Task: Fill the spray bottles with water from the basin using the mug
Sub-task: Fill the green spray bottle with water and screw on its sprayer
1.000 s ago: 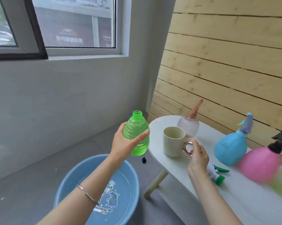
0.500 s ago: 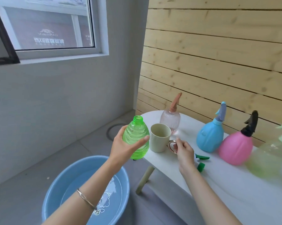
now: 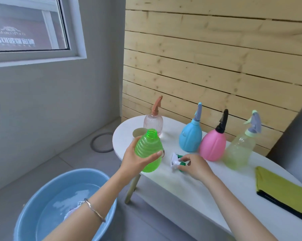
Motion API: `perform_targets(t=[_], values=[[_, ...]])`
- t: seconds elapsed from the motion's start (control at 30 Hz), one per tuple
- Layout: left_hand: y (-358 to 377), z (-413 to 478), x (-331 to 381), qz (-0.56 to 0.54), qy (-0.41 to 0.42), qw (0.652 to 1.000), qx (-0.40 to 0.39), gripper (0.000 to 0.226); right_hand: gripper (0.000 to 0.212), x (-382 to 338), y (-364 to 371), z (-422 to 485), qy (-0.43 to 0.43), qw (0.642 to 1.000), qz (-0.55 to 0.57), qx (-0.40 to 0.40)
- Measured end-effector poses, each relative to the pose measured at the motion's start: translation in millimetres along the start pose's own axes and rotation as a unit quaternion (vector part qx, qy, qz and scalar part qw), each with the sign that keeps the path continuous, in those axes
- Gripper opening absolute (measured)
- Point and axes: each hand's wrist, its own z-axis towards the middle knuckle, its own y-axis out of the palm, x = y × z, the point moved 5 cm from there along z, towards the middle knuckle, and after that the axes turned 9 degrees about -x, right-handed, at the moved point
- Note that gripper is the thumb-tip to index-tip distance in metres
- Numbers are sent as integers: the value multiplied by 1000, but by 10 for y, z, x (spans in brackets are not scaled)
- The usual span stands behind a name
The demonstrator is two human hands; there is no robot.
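Fingers (image 3: 130,147) of the left hand (image 3: 134,162) curl round the uncapped green bottle (image 3: 147,150), held over the tabletop (image 3: 207,193) edge. The mug (image 3: 138,133) peeks out at its eleven o'clock; the water basin (image 3: 84,173) lies at seven. Fingers (image 3: 183,159) of the right hand (image 3: 196,166) pinch the spray head (image 3: 176,160) at three o'clock.

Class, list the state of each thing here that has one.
green bottle: uncapped, held by left hand
spray head: detached, gripped by right hand
mug: upright
basin: holds water
rose bottle: capped
blue bottle: capped, upright
pink bottle: capped, upright
yellowish bottle: capped
cloth: folded
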Motion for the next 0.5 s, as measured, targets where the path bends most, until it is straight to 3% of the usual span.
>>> perform_targets(t=[0.13,0.27,0.4,0.5], values=[[224,18,-82,19,-2,999,-39,76,38,-20,81,-30,8,999,-37,25],[403,21,-123,32,-6,998,-48,78,39,88,48,-38,4,998,14,58],[563,49,-204,36,-18,998,-55,73,33,191,-353,-182,-25,972,194,130],[722,63,-272,42,-29,996,-69,63,33,228,-686,-334,-56,905,378,185]])
